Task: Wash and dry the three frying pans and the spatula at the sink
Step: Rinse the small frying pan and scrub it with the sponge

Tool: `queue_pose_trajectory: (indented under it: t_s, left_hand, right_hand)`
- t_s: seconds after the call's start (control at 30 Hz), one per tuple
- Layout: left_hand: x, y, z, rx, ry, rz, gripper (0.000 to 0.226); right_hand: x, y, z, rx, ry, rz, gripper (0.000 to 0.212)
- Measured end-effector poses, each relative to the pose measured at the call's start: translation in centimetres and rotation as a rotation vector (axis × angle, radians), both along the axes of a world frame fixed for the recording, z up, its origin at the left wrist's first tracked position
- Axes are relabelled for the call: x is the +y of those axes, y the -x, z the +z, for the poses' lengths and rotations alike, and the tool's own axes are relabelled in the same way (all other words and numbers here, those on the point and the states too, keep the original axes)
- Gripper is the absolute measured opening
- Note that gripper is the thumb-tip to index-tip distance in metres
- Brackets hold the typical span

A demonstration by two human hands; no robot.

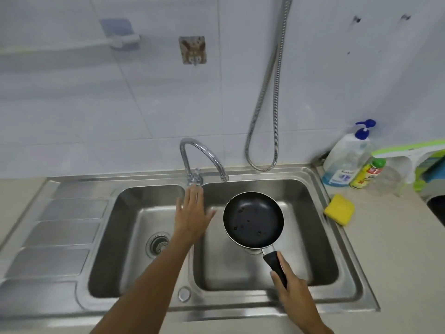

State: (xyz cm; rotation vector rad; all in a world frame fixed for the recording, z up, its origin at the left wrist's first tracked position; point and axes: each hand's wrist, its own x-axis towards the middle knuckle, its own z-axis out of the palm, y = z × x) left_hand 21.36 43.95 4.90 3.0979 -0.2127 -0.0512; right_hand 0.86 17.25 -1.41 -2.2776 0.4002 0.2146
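While the right hand (292,289) grips the frying pan (253,219), the left hand (192,213) reaches flat.

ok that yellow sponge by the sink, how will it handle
The yellow sponge looks like thick foam, so probably light and squashy. It lies flat on the counter, so it should slide rather than roll. Whether it is wet I cannot tell.

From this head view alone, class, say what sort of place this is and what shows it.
Most likely a home kitchen: a stainless steel double-bowl sink with a curved chrome tap, a small black frying pan gripped by the right hand, and a yellow rectangular sponge.
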Motion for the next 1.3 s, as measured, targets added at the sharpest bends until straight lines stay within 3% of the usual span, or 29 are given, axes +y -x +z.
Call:
queue_pose_trajectory:
  t_s: [0.47,0.87,1.3]
  left_hand:
    - [-1.2,-9.0,-0.4,-0.042,-0.052,-0.084,0.081]
    - [0.3,-6.5,-1.0,-0.058,-0.14,-0.125,0.068]
    - [0.5,-4.7,-1.8,-0.093,-0.131,-0.098,0.081]
  right_hand:
    - [2.5,-3.1,-0.5,0.04,0.053,0.054,0.062]
    - [3.9,-3.8,-1.6,0.048,-0.068,-0.025,0.06]
    - [3.8,-4.6,-2.6,0.081,-0.083,0.017,0.06]
